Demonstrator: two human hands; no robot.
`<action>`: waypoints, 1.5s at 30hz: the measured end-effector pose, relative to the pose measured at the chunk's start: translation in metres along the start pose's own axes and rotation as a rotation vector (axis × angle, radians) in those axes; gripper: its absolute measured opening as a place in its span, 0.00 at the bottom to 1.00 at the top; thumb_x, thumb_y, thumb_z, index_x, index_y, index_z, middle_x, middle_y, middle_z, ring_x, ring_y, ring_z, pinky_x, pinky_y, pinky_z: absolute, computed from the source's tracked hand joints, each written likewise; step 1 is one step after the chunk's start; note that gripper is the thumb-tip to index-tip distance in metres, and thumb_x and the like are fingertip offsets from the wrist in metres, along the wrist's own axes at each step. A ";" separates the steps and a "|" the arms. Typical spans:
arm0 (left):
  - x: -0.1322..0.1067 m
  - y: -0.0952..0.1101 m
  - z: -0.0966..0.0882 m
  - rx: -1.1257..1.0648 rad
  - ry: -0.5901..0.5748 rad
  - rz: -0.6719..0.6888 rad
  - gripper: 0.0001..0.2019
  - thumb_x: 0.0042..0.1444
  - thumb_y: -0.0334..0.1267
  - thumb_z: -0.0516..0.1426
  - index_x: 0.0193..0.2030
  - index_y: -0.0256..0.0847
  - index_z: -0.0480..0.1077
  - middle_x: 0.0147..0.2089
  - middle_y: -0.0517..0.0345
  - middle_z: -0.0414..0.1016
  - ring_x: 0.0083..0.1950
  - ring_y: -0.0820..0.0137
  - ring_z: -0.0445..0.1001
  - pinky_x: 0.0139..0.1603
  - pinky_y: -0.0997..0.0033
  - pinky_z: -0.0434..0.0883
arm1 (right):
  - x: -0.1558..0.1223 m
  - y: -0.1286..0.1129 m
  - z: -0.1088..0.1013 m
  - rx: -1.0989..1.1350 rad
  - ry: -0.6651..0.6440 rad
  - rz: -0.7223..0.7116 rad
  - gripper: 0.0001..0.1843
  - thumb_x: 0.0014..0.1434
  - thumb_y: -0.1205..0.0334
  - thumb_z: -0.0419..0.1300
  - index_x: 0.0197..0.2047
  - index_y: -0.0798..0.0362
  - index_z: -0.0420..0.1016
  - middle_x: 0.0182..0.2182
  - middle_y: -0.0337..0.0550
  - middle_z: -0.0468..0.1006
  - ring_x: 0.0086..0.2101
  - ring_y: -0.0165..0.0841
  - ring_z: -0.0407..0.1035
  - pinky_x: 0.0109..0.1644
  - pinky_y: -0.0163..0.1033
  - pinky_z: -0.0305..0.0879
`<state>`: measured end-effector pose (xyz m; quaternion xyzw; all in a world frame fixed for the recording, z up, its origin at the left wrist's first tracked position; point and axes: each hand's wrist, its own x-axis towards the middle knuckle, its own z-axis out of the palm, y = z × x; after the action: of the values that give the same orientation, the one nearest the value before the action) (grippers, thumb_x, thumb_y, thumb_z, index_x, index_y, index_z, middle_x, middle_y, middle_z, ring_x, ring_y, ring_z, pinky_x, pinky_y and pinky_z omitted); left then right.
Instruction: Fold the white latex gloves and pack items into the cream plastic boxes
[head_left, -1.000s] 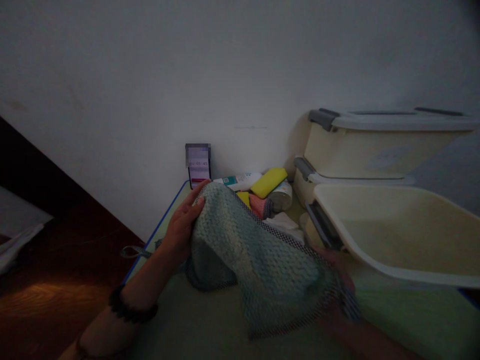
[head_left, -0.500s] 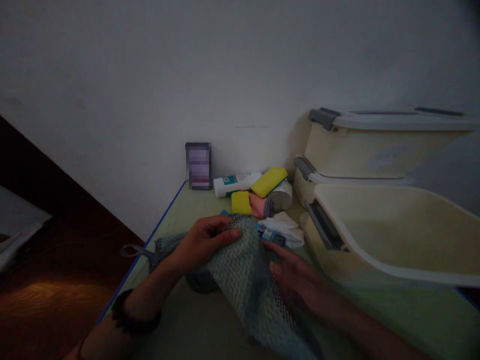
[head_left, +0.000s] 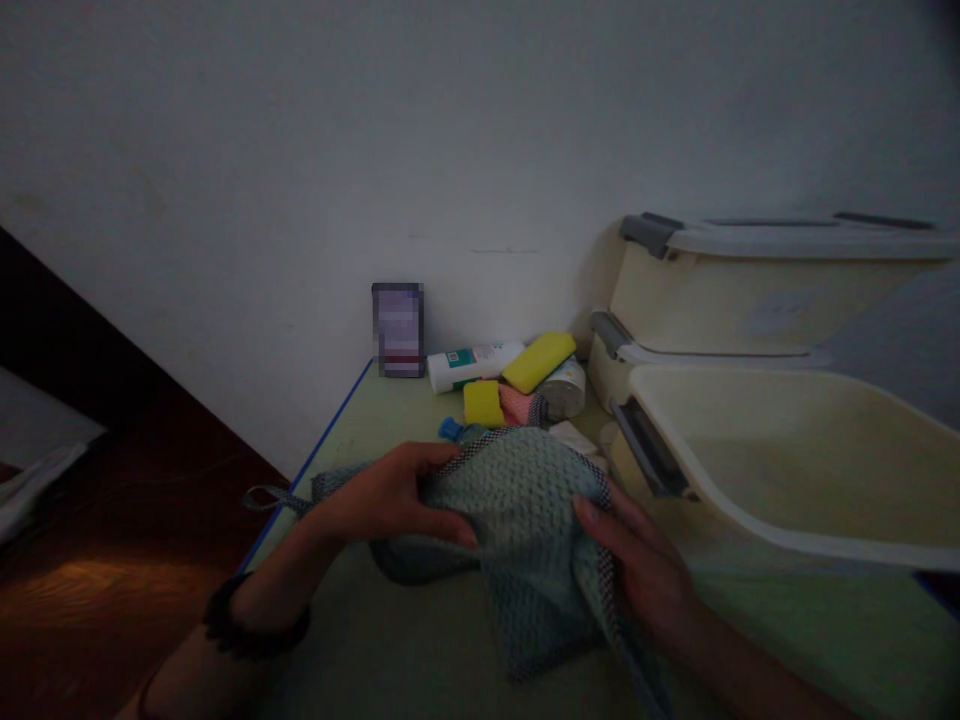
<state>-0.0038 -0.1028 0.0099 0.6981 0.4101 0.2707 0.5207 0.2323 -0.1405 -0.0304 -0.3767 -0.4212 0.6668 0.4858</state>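
Observation:
A grey-green textured cloth with a checkered edge is spread between my hands above the table. My left hand grips its left part, thumb on top and fingers behind. On the right edge my right hand is closed, thumb over the checkered trim and fingers underneath. More grey-green cloth with a rounded edge lies beneath my left hand. To the left of that hand, a hanging loop sticks out past the table edge. Just behind the held cloth shows a blue-capped bottle, mostly covered.
Behind the cloth lie a white bottle, a yellow sponge, a smaller yellow sponge, a pink cloth and a can. A phone leans against the wall. An open cream bin stands right, stacked bins behind it.
My right hand has moved right and taken hold of the cloth's checkered edge. The cloth is now spread wider, covering more of the white item and the blue packet behind it.

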 end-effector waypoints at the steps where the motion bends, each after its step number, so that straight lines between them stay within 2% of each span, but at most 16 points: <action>1: -0.001 0.001 -0.002 -0.003 0.018 0.003 0.12 0.38 0.35 0.67 0.32 0.40 0.74 0.30 0.59 0.75 0.33 0.66 0.74 0.32 0.73 0.69 | 0.000 -0.002 0.001 0.023 0.055 -0.001 0.18 0.52 0.52 0.63 0.46 0.45 0.77 0.39 0.43 0.81 0.42 0.41 0.74 0.48 0.48 0.69; 5: -0.003 0.004 -0.009 -0.186 0.201 0.059 0.11 0.37 0.28 0.67 0.29 0.39 0.73 0.28 0.60 0.74 0.30 0.71 0.72 0.29 0.77 0.69 | -0.001 -0.013 0.006 0.121 0.174 -0.005 0.14 0.44 0.51 0.66 0.36 0.44 0.81 0.33 0.42 0.82 0.38 0.43 0.76 0.43 0.48 0.72; 9: 0.001 0.001 -0.007 -0.533 0.430 0.104 0.16 0.35 0.28 0.68 0.33 0.42 0.73 0.30 0.61 0.76 0.28 0.72 0.74 0.27 0.78 0.70 | 0.001 -0.017 0.009 0.196 0.131 0.073 0.14 0.42 0.52 0.66 0.34 0.46 0.81 0.30 0.42 0.82 0.37 0.45 0.76 0.43 0.49 0.71; 11: 0.004 -0.001 -0.001 -0.678 0.434 0.072 0.21 0.35 0.30 0.68 0.39 0.44 0.72 0.32 0.60 0.77 0.28 0.70 0.76 0.28 0.76 0.72 | 0.003 -0.014 0.009 0.177 0.055 0.081 0.17 0.41 0.49 0.65 0.33 0.49 0.82 0.29 0.44 0.82 0.38 0.47 0.76 0.43 0.50 0.71; 14: 0.006 -0.003 0.007 -0.734 0.342 0.006 0.28 0.36 0.32 0.69 0.47 0.44 0.69 0.34 0.56 0.79 0.31 0.67 0.78 0.31 0.73 0.74 | 0.005 -0.010 0.009 0.121 -0.010 0.072 0.22 0.43 0.42 0.62 0.33 0.50 0.81 0.30 0.47 0.82 0.38 0.47 0.75 0.41 0.50 0.71; 17: 0.006 -0.003 0.011 -0.708 0.264 0.016 0.28 0.38 0.33 0.68 0.49 0.44 0.69 0.32 0.58 0.79 0.30 0.69 0.77 0.29 0.75 0.73 | 0.005 -0.008 0.007 0.098 -0.019 0.163 0.22 0.44 0.47 0.65 0.41 0.50 0.79 0.33 0.45 0.82 0.36 0.43 0.76 0.40 0.48 0.71; 19: 0.005 -0.003 0.009 -0.671 0.282 0.053 0.26 0.39 0.33 0.68 0.48 0.45 0.70 0.29 0.60 0.77 0.27 0.73 0.75 0.27 0.78 0.71 | 0.005 -0.008 0.005 0.068 -0.027 0.192 0.22 0.45 0.51 0.66 0.44 0.49 0.77 0.35 0.44 0.82 0.35 0.41 0.76 0.40 0.47 0.71; 22: 0.002 -0.004 0.003 -0.583 0.368 0.093 0.23 0.40 0.32 0.67 0.46 0.46 0.72 0.29 0.63 0.75 0.25 0.76 0.72 0.26 0.81 0.68 | 0.005 -0.004 0.001 -0.038 0.029 0.058 0.16 0.48 0.51 0.65 0.40 0.47 0.78 0.37 0.41 0.81 0.38 0.40 0.75 0.43 0.45 0.70; 23: 0.002 -0.004 0.000 -0.530 0.358 0.090 0.25 0.39 0.31 0.67 0.47 0.48 0.72 0.30 0.63 0.75 0.26 0.76 0.72 0.27 0.81 0.68 | 0.005 -0.002 0.000 -0.060 0.070 0.007 0.15 0.49 0.50 0.64 0.40 0.47 0.78 0.39 0.41 0.81 0.40 0.40 0.74 0.44 0.45 0.70; 27: 0.000 -0.005 -0.008 -0.131 0.167 0.010 0.38 0.34 0.29 0.69 0.56 0.49 0.67 0.42 0.56 0.77 0.39 0.66 0.75 0.37 0.74 0.71 | 0.004 0.002 0.001 0.058 0.190 -0.015 0.18 0.47 0.50 0.65 0.43 0.44 0.75 0.41 0.40 0.80 0.43 0.43 0.74 0.46 0.48 0.70; 29: 0.002 -0.005 -0.010 0.049 0.181 -0.007 0.31 0.36 0.31 0.69 0.51 0.46 0.72 0.44 0.54 0.77 0.44 0.64 0.74 0.41 0.72 0.70 | 0.003 0.002 0.003 0.134 0.210 0.015 0.20 0.47 0.50 0.65 0.44 0.43 0.74 0.40 0.40 0.81 0.42 0.44 0.75 0.44 0.50 0.71; 31: 0.004 -0.005 -0.010 0.081 0.286 0.002 0.20 0.38 0.33 0.68 0.42 0.43 0.76 0.41 0.54 0.77 0.42 0.64 0.74 0.40 0.73 0.70 | 0.003 0.002 0.005 0.154 0.218 0.009 0.21 0.48 0.49 0.64 0.45 0.43 0.73 0.39 0.41 0.81 0.42 0.45 0.74 0.45 0.51 0.71; 35: 0.008 -0.007 -0.012 -0.258 0.563 0.020 0.10 0.38 0.31 0.67 0.30 0.41 0.73 0.28 0.61 0.74 0.29 0.72 0.71 0.28 0.78 0.69 | 0.003 0.000 0.008 0.136 0.207 -0.091 0.18 0.51 0.49 0.62 0.44 0.45 0.75 0.34 0.42 0.82 0.46 0.45 0.73 0.51 0.54 0.66; 37: 0.008 -0.007 -0.012 -0.484 0.617 0.040 0.11 0.36 0.32 0.68 0.28 0.40 0.71 0.25 0.63 0.72 0.25 0.74 0.70 0.25 0.78 0.68 | 0.003 0.000 0.008 0.148 0.215 -0.113 0.15 0.50 0.49 0.62 0.41 0.45 0.77 0.33 0.42 0.82 0.47 0.44 0.72 0.54 0.53 0.63; 41: 0.006 -0.003 -0.008 -0.757 0.555 0.093 0.14 0.34 0.36 0.69 0.28 0.37 0.72 0.26 0.61 0.74 0.26 0.73 0.72 0.27 0.78 0.71 | 0.003 -0.003 0.010 0.213 0.308 -0.039 0.15 0.45 0.48 0.67 0.36 0.44 0.79 0.35 0.41 0.82 0.51 0.43 0.69 0.59 0.52 0.58; 45: 0.001 -0.001 -0.006 -0.941 0.455 0.143 0.09 0.39 0.36 0.68 0.28 0.38 0.74 0.28 0.63 0.78 0.30 0.72 0.76 0.36 0.76 0.75 | 0.006 -0.006 0.014 0.287 0.331 0.053 0.17 0.46 0.48 0.66 0.40 0.44 0.79 0.41 0.41 0.81 0.55 0.43 0.64 0.62 0.53 0.52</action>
<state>-0.0087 -0.0986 0.0106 0.3387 0.2985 0.6050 0.6558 0.2198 -0.1370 -0.0206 -0.4192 -0.2265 0.6616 0.5791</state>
